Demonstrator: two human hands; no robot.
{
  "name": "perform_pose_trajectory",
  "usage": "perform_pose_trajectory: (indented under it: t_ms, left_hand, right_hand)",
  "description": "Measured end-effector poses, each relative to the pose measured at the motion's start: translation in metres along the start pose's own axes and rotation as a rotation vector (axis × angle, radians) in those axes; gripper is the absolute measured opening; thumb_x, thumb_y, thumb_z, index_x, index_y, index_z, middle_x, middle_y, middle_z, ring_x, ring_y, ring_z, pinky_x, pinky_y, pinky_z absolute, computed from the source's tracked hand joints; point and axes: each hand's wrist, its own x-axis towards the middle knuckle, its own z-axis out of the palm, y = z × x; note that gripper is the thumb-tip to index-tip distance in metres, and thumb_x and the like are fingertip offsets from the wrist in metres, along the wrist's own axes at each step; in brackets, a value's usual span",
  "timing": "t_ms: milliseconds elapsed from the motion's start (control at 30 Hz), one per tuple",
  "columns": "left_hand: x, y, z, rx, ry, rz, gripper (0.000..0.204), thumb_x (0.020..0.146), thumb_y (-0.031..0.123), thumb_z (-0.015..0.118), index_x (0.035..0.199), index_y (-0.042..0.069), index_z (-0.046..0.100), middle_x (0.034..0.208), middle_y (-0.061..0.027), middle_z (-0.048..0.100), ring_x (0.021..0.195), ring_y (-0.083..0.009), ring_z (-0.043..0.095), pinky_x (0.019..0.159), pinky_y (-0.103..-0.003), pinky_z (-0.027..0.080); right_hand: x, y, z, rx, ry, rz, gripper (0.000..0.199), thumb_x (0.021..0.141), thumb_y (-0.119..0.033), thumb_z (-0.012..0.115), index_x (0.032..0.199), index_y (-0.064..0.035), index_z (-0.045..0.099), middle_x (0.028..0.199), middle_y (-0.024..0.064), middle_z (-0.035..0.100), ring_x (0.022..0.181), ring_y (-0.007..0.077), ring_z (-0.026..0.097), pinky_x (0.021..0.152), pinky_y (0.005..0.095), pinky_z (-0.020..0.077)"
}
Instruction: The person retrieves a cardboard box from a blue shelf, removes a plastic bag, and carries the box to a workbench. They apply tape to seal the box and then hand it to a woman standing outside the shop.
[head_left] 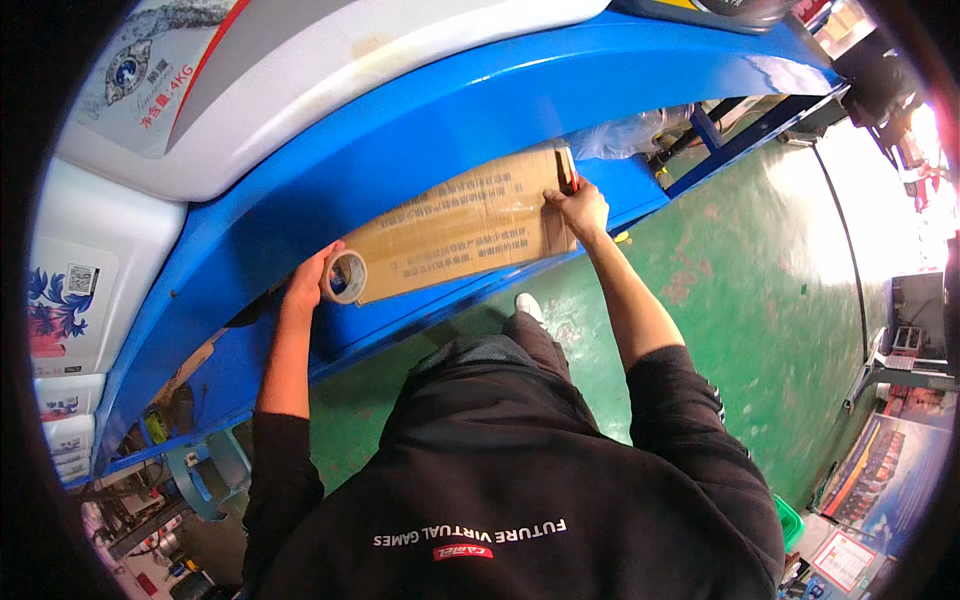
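A long brown cardboard box (465,220) with printed lines lies at a slant on the blue shelf, under its upper blue edge. At the box's left end, my left hand (308,278) curls round a roll of tape (347,277), its fingers partly hidden behind the roll. Gripping the box's right end, my right hand (580,208) has its thumb on the printed face and its other fingers out of sight behind. A thin red thing (574,183) shows at that end by the fingers; its kind is unclear.
White plastic jugs (110,270) stand on the blue rack top (450,115). Clear plastic wrap (625,135) lies on the shelf right of the box. Below is a green floor (740,300), with my shoe (529,307) on it. A green basket (789,522) sits at lower right.
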Motion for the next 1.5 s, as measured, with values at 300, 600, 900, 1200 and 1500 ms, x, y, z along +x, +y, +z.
perform_pose_trajectory:
  t_ms: [300,600,900,1200,1500]
  left_hand:
    - [0.012,-0.027,-0.028,0.109,-0.212,-0.202,0.027,0.099,0.029,0.067,0.091,0.004,0.075,0.084,-0.0042,0.073,0.068,-0.0132,0.064,0.06,-0.03,0.049]
    - [-0.025,0.003,0.043,0.505,-0.128,0.594,0.014,0.097,0.007,0.062,0.098,-0.003,0.072,0.099,-0.0118,0.072,0.092,-0.0198,0.067,0.085,-0.033,0.053]
    - [-0.066,0.046,0.162,0.303,-0.747,0.337,0.012,0.1,0.007,0.062,0.102,-0.002,0.069,0.11,-0.0077,0.067,0.102,-0.0141,0.063,0.092,-0.03,0.05]
    - [-0.07,0.073,0.183,0.672,-0.612,0.774,0.066,0.079,0.017,0.086,0.138,0.007,0.059,0.126,-0.0158,0.06,0.116,-0.0305,0.059,0.101,-0.04,0.048]
    - [-0.083,0.119,0.203,1.042,-0.749,0.42,0.102,0.076,0.024,0.086,0.161,0.022,0.031,0.129,-0.023,0.067,0.112,-0.0455,0.067,0.095,-0.05,0.055]
  right_hand:
    - [0.032,0.012,0.039,-0.232,-0.096,-0.078,0.056,0.084,-0.056,0.077,0.114,-0.0084,0.075,0.101,0.0201,0.076,0.095,0.0394,0.073,0.082,0.0478,0.0576]
    - [-0.078,-0.028,0.037,0.1,0.217,-0.041,0.027,0.091,-0.033,0.074,0.099,-0.007,0.074,0.088,0.0207,0.073,0.083,0.0414,0.072,0.073,0.0481,0.0569]
    - [-0.166,-0.094,0.043,0.681,-0.155,-0.019,0.022,0.089,-0.018,0.078,0.085,0.0019,0.068,0.072,0.0208,0.062,0.063,0.0255,0.057,0.063,0.0387,0.0499]
    - [-0.136,-0.074,0.014,0.54,-0.096,-0.084,0.02,0.093,-0.019,0.073,0.089,-0.0001,0.068,0.085,0.0232,0.067,0.08,0.0409,0.068,0.069,0.0471,0.0522]
    - [-0.148,-0.039,0.028,0.806,-0.032,-0.043,0.008,0.084,-0.001,0.07,0.087,0.0008,0.063,0.082,0.0214,0.063,0.081,0.0417,0.066,0.069,0.0443,0.0513]
